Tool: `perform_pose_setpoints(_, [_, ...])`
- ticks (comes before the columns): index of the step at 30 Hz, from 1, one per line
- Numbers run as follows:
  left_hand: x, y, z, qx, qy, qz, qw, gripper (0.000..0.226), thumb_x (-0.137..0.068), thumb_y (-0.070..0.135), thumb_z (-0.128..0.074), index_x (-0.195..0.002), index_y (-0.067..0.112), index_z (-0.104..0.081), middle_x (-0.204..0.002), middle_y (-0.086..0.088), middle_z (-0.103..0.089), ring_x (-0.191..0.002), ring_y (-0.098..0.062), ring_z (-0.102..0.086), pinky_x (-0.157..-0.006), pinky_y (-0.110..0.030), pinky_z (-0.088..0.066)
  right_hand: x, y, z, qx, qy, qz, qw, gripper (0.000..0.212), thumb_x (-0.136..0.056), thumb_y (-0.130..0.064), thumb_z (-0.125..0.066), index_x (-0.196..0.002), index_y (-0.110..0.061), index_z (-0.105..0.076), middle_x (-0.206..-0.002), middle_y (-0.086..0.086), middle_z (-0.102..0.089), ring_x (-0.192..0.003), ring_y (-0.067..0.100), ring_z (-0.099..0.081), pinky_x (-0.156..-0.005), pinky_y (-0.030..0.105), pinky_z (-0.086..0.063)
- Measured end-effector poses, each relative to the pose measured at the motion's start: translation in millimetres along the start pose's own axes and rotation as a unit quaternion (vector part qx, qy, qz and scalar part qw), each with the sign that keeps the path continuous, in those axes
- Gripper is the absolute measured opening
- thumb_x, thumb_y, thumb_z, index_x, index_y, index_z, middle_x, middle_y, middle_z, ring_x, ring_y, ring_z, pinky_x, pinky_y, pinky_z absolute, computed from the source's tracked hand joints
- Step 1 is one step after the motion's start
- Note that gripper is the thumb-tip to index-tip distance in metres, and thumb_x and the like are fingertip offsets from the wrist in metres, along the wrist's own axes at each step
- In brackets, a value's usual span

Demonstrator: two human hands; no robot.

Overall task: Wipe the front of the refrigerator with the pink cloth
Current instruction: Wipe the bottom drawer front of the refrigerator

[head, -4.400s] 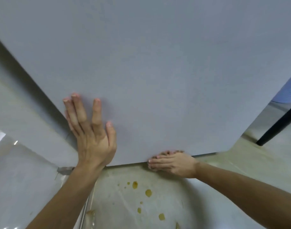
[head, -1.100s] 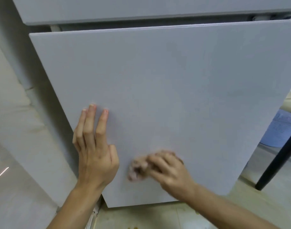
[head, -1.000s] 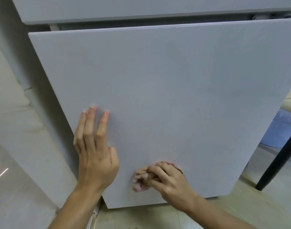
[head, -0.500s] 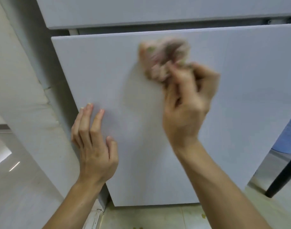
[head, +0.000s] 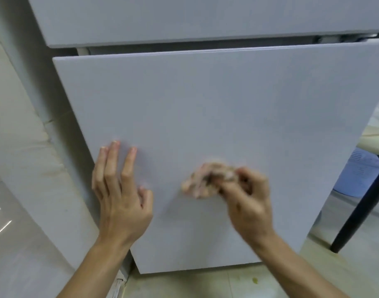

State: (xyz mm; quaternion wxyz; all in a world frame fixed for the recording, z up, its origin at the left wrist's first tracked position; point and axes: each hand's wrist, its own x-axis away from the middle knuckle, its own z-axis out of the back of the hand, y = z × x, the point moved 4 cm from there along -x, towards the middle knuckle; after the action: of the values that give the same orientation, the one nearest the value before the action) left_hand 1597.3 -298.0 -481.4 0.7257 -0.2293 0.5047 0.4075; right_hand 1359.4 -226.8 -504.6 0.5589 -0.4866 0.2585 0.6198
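The grey lower door of the refrigerator (head: 216, 108) fills most of the view, with the upper door's bottom edge above it. My right hand (head: 248, 201) grips a bunched pink cloth (head: 203, 181) and presses it against the door's lower middle; both are motion-blurred. My left hand (head: 122, 196) lies flat on the door near its left edge, fingers straight and pointing up.
A pale wall (head: 16, 136) runs along the refrigerator's left side. To the right stand a black table leg (head: 360, 209) and a blue basket (head: 360, 171). Below the door is light tiled floor (head: 205, 284) with a small yellow spot.
Half a second ago my right hand held the cloth near the door's top; it has swept down to the lower middle. My left hand has stayed flat on the door.
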Motion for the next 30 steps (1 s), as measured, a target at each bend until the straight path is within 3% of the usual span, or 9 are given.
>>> perform_pose_setpoints(2, [-7,2,-3,0.003,0.017,-0.002,1.0,0.084,-0.074,0.0,-0.058,-0.154,0.001,-0.034,-0.165,-0.023,-0.023,-0.157,-0.043,-0.017,-0.128,-0.055,-0.015,-40,21,41,-0.001,0.136,-0.088,0.987,0.012,-0.096,-0.002,-0.072,-0.103,-0.009,-0.078,-0.103,-0.002,-0.061,-0.091,-0.013,-0.058,-0.08,0.007,-0.047])
perform_pose_setpoints(5, [-11,5,-4,-0.005,0.034,0.002,0.999,0.082,-0.069,-0.002,-0.055,-0.149,0.0,-0.037,-0.162,-0.023,-0.026,-0.154,-0.044,-0.021,-0.126,-0.057,-0.018,-79,54,76,-0.049,0.335,-0.182,0.923,0.026,-0.1,-0.018,-0.071,-0.125,-0.015,-0.075,-0.115,0.001,-0.048,-0.105,0.005,-0.062,-0.093,0.028,-0.055])
perform_pose_setpoints(7, [-13,6,-4,-0.002,0.033,0.003,0.999,0.079,-0.07,-0.001,-0.055,-0.148,0.0,-0.038,-0.161,-0.022,-0.027,-0.153,-0.045,-0.023,-0.126,-0.057,-0.02,-99,62,84,-0.086,0.407,-0.242,0.877,0.03,-0.101,-0.029,-0.068,-0.125,-0.012,-0.075,-0.109,-0.006,-0.046,-0.106,0.019,-0.065,-0.098,0.035,-0.056])
perform_pose_setpoints(10, [-11,6,-2,0.01,0.038,0.0,0.999,0.075,-0.072,-0.002,-0.053,-0.147,-0.001,-0.04,-0.159,-0.023,-0.03,-0.152,-0.045,-0.027,-0.126,-0.054,-0.02,-110,45,69,-0.095,0.426,-0.243,0.866,0.029,-0.097,-0.013,-0.066,-0.123,-0.004,-0.075,-0.106,-0.006,-0.047,-0.103,0.017,-0.059,-0.1,0.017,-0.047])
perform_pose_setpoints(13, [-13,3,5,0.037,0.039,0.012,0.998,0.075,-0.071,-0.006,-0.049,-0.146,-0.004,-0.041,-0.156,-0.026,-0.034,-0.148,-0.044,-0.03,-0.126,-0.05,-0.02,-115,-8,37,-0.085,0.348,-0.153,0.921,0.034,-0.088,0.001,-0.066,-0.12,-0.005,-0.076,-0.097,0.017,-0.057,-0.094,0.022,-0.053,-0.091,0.014,-0.043])
perform_pose_setpoints(15, [-18,0,10,0.045,0.046,0.035,0.997,0.077,-0.069,-0.008,-0.047,-0.145,-0.007,-0.041,-0.154,-0.03,-0.036,-0.146,-0.044,-0.033,-0.125,-0.048,-0.021,-107,-56,2,-0.07,0.248,-0.056,0.965,0.023,-0.092,0.0,-0.069,-0.11,-0.009,-0.08,-0.087,0.006,-0.056,-0.085,0.021,-0.052,-0.078,0.025,-0.044])
perform_pose_setpoints(20, [-19,-1,8,0.095,0.074,0.066,0.991,0.075,-0.069,-0.006,-0.045,-0.143,-0.011,-0.041,-0.151,-0.036,-0.037,-0.142,-0.045,-0.034,-0.116,-0.067,-0.03,-21,-110,-63,-0.096,0.057,0.111,0.988,0.02,-0.104,-0.007,-0.061,-0.104,-0.01,-0.08,-0.086,0.009,-0.065,-0.078,0.029,-0.058,-0.069,0.04,-0.049])
perform_pose_setpoints(25, [3,19,-6,0.056,0.027,-0.015,0.998,0.075,-0.072,-0.004,-0.047,-0.147,-0.004,-0.043,-0.155,-0.031,-0.036,-0.149,-0.045,-0.029,-0.121,-0.063,-0.024,55,-50,-64,-0.065,-0.09,0.187,0.976,0.019,-0.108,-0.013,-0.059,-0.104,-0.017,-0.077,-0.102,0.006,-0.068,-0.087,0.026,-0.059,-0.074,0.039,-0.049])
perform_pose_setpoints(30, [1,44,-17,0.065,0.025,-0.041,0.997,0.067,-0.084,0.007,-0.053,-0.15,0.003,-0.042,-0.16,-0.024,-0.028,-0.16,-0.021,-0.008,-0.126,-0.055,-0.017,40,49,7,-0.031,-0.035,0.084,0.995,0.025,-0.094,-0.009,-0.075,-0.112,-0.025,-0.068,-0.113,0.006,-0.066,-0.096,0.029,-0.066,-0.088,0.046,-0.056])
